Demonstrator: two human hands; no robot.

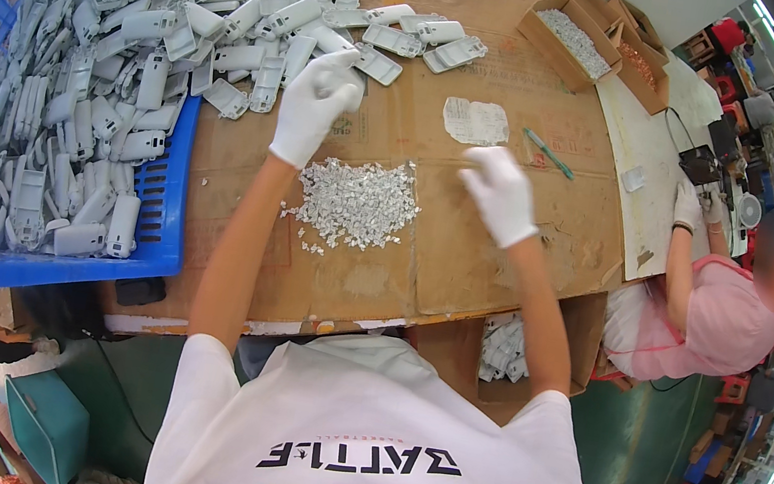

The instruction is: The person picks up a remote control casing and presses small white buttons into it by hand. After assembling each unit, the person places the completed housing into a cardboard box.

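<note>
My left hand (319, 108), in a white glove, reaches to the near edge of a spread of white plastic housings (291, 14). Its index finger and thumb are apart, close beside one housing (377, 64); whether they touch it I cannot tell. Just below that hand lies a pile of small, shiny, silvery-white pieces (358, 203) on the cardboard-covered table (507, 251). To the right of the pile hovers my gloved right hand (500, 196), fingers bent and somewhat blurred. Anything between those fingers is too unclear to make out.
A large blue crate (166, 197) heaped with housings stands at the left. A crumpled paper (475, 122) and a green pen (549, 154) lie beyond my right hand. Cardboard boxes of small parts (570, 43) sit far right. A co-worker (711, 304) in pink works at right.
</note>
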